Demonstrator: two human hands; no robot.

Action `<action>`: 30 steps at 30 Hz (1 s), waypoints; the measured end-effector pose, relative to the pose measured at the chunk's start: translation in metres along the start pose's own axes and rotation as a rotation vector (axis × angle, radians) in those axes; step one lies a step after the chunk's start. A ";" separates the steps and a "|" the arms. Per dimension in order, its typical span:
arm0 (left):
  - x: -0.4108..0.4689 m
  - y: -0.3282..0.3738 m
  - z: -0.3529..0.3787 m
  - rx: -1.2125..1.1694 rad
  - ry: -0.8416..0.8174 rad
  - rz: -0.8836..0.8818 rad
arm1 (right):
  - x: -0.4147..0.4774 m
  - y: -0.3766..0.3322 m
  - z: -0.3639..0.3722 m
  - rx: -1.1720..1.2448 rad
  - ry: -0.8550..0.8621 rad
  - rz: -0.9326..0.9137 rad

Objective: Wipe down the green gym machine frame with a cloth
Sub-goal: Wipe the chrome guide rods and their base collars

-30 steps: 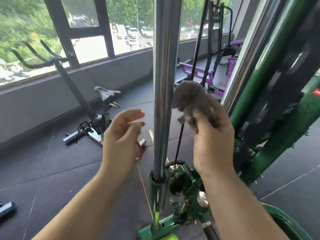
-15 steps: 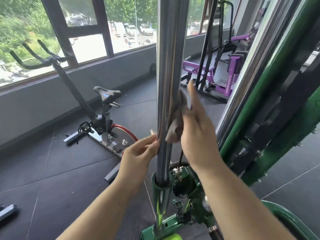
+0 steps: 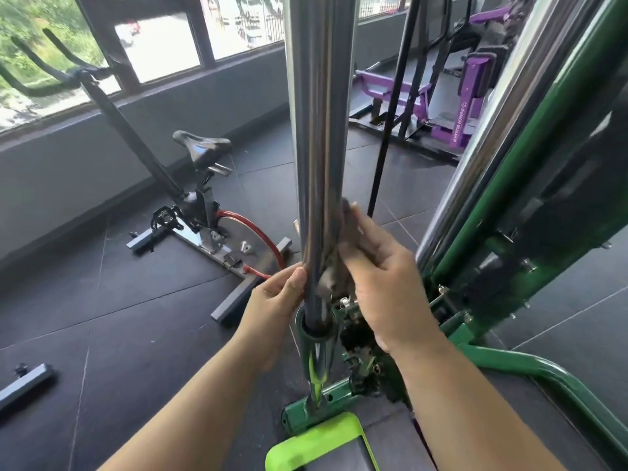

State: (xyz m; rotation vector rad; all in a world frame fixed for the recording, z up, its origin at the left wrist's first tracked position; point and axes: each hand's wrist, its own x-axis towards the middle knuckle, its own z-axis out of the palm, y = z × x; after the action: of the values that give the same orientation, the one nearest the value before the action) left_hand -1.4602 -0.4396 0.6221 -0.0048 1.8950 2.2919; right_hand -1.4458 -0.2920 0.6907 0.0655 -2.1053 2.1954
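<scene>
Behind chrome pole (image 3: 319, 130), cloth (image 3: 343, 253) half-hidden, blurred.

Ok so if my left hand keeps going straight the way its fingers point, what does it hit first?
The chrome pole. Your left hand points right, its fingertips already at the pole's left side just above the green collar. The grey cloth sits behind it, probably next.

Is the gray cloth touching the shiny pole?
Touching. The head view shows the right hand pressing the gray cloth flat against the right side of the shiny pole, with no gap between them.
</scene>
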 end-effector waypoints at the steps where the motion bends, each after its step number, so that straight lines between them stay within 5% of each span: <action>1: 0.001 -0.004 0.000 -0.014 0.017 -0.014 | 0.003 -0.011 0.002 0.027 0.011 -0.120; 4: 0.004 -0.013 0.000 -0.026 0.052 -0.024 | -0.007 0.011 0.010 -0.157 0.138 -0.221; 8: 0.002 -0.022 -0.001 -0.012 0.052 -0.033 | -0.037 0.097 0.015 -0.417 0.127 0.165; 11: -0.003 -0.037 -0.005 0.073 0.060 -0.090 | -0.030 0.109 0.014 -0.465 0.114 0.265; 17: -0.015 -0.062 -0.013 0.336 0.083 -0.179 | -0.026 0.089 0.016 -0.504 0.223 -0.044; 21: -0.019 -0.062 -0.009 0.350 0.114 -0.181 | -0.039 0.126 0.008 -0.745 0.075 0.049; 30: -0.056 -0.075 0.028 0.367 0.291 -0.149 | -0.058 0.141 -0.023 -0.762 -0.037 -0.035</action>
State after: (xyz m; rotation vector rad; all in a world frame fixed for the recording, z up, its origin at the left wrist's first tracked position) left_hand -1.3926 -0.4053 0.5600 -0.4384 2.3414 1.9021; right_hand -1.4020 -0.2772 0.5441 0.0803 -2.7649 1.2471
